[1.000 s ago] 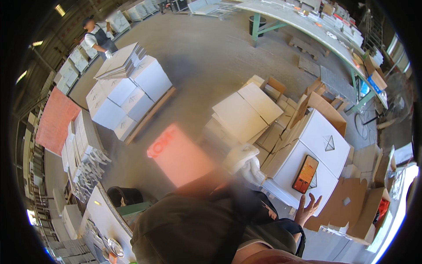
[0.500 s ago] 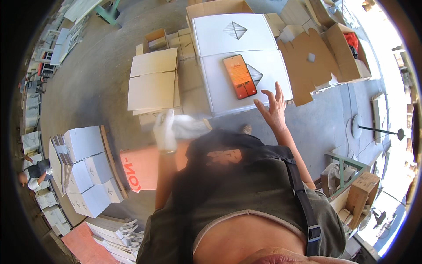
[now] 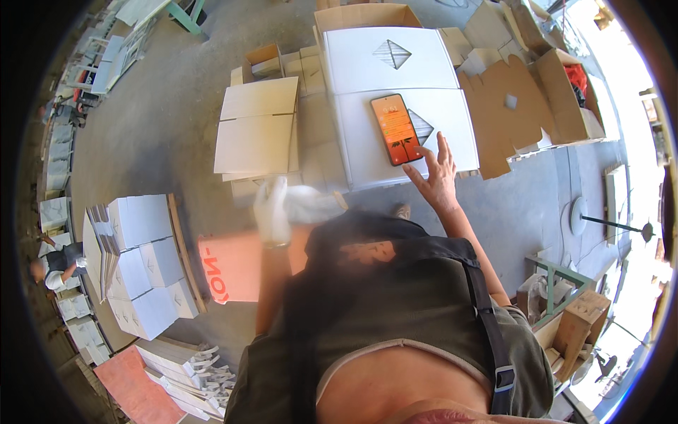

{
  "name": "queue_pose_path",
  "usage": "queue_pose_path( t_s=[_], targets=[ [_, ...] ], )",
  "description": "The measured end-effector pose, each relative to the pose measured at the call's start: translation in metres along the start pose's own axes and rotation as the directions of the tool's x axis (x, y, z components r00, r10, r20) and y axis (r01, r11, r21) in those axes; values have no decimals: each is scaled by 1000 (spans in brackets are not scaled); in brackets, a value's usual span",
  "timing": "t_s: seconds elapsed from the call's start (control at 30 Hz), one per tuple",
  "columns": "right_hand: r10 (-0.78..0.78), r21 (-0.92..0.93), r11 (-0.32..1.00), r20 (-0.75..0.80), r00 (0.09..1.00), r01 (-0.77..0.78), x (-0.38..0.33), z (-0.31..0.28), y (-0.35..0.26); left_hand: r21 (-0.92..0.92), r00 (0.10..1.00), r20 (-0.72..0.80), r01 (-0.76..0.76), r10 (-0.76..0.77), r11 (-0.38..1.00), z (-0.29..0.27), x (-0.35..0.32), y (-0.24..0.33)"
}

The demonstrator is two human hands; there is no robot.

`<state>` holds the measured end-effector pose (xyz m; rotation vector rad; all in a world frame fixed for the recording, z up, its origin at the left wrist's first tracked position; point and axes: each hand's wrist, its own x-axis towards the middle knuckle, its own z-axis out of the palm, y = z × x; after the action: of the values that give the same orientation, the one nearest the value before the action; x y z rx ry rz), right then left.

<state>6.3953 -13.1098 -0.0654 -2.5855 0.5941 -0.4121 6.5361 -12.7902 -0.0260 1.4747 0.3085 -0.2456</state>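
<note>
A smartphone [image 3: 397,130] with a lit orange screen lies face up on a flat white carton [image 3: 353,120] that bears a printed diamond. My bare right hand [image 3: 439,178] is held over the carton's near edge, fingers spread, with one fingertip at the phone's lower right corner. Whether it touches the screen I cannot tell. My left hand [image 3: 272,215], in a white glove, is closed on a loose white glove [image 3: 314,205] that hangs out to its right, its cuff end near my body. Both gloves are blurred in part.
Folded cartons [image 3: 258,127] are stacked left of the phone. A brown cardboard sheet [image 3: 505,106] and an open box [image 3: 565,92] lie to the right. White boxes [image 3: 145,261] stand on the left, near an orange sheet [image 3: 244,265]. Another person [image 3: 60,267] is at far left.
My right fingertip has come closer to the phone's lower right corner. The phone's screen content differs. The whole scene has shifted slightly rightward; my left hand still grips the loose glove.
</note>
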Motion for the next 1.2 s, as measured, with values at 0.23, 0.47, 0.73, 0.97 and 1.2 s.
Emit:
queue_pose_path(
  t_s=[0.23, 0.47, 0.73, 0.97, 1.2],
  targets=[
    [-68, -4, 998, 7, 998, 69, 17, -3, -8, 58, 992, -96, -76, 81, 995, -18, -4, -7],
    [-180, 26, 984, 62, 982, 179, 31, -2, 14, -1, 956, -272, -112, 108, 994, -14, -36, -13],
    [-454, 176, 889, 205, 867, 423, 57, -16, 59, 48, 905, -410, -102, 113, 994, 62, -88, -10],
    [-612, 198, 790, 217, 761, 580, 75, -8, 72, -58, 870, -477, -171, 123, 984, 97, -157, -41],
    [-695, 243, 712, 108, 711, 659, 101, 22, 84, 66, 629, -768, -113, 123, 991, 61, -271, -119]
  ],
)
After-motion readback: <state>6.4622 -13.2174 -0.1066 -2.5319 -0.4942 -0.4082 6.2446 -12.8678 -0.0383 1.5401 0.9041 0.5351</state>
